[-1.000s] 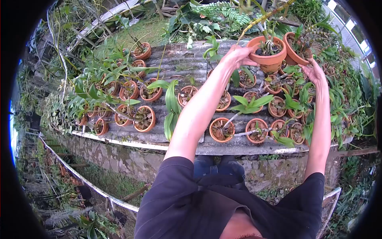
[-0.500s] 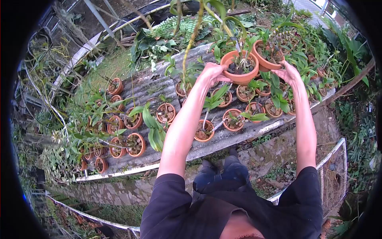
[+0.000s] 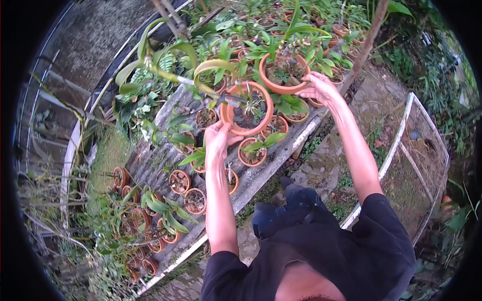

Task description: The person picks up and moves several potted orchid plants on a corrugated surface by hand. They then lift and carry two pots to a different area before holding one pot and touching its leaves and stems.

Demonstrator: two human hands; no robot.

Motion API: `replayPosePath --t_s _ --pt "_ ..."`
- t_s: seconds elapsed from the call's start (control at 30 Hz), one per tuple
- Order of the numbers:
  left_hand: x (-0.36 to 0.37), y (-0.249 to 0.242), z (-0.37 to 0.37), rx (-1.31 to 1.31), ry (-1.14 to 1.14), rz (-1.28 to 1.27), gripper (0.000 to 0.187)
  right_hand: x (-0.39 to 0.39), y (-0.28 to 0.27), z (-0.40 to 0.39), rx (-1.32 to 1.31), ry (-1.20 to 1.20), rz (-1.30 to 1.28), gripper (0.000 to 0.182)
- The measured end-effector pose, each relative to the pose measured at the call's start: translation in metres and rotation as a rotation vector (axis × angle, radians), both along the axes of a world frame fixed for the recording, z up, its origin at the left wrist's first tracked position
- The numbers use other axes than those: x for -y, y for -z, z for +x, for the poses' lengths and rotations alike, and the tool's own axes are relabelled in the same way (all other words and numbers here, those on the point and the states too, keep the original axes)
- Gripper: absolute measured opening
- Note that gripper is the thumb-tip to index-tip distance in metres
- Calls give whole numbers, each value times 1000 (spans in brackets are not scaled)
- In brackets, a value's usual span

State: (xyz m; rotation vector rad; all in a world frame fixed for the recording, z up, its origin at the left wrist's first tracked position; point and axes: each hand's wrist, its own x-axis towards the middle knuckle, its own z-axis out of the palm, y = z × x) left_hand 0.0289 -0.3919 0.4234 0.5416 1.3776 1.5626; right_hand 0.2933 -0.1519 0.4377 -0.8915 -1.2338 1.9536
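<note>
My left hand (image 3: pixel 219 139) is closed on the near-left rim of a large terracotta pot (image 3: pixel 245 132), thumb over the edge. The pot holds dark chunks, pale roots and a long leafy stem (image 3: pixel 193 85) that leans out to the left. My right hand (image 3: pixel 321 90) grips the right side of a second large terracotta pot (image 3: pixel 282 90), which has a thick-stemmed, strap-leaved plant in it. Both pots are raised over the smaller pots, rims nearly touching. Below them is a small terracotta pot (image 3: pixel 252 152) with a broad green leaf. The fingers under each pot are partly hidden.
Several small potted plants stand on a grey corrugated sheet (image 3: pixel 221 173) with a pale front edge (image 3: pixel 175 263). More pots crowd its far end. A wooden pole (image 3: pixel 369 42) slants up beyond my right hand. To the right stands a white-framed mesh panel (image 3: pixel 409 118).
The view has swung to the right along the bench. Both hands still hold their pots, which now appear further left in view, with the left pot lower and closer to me.
</note>
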Motion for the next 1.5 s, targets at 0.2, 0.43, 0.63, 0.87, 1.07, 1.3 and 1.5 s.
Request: replayPosePath --t_s 0.2,0.43,0.63,0.87,1.07,1.3,1.5 --pt "16 25 39 -5 72 -28 26 59 28 59 37 191 -72 37" --pt "49 49 78 11 265 -83 21 192 70 124 18 499 -180 40" --pt "82 79 120 33 499 -150 21 316 113 177 -13 782 -342 46" --pt "107 112 196 78 752 -234 26 443 149 227 -76 1148 -456 53" --pt "115 138 263 52 934 -313 24 525 184 265 -137 1404 -506 42" --pt "121 174 327 -24 1176 -400 19 609 224 285 -222 1677 -580 42" --pt "122 189 383 -71 1394 -453 22 661 237 276 -304 1936 -634 42"
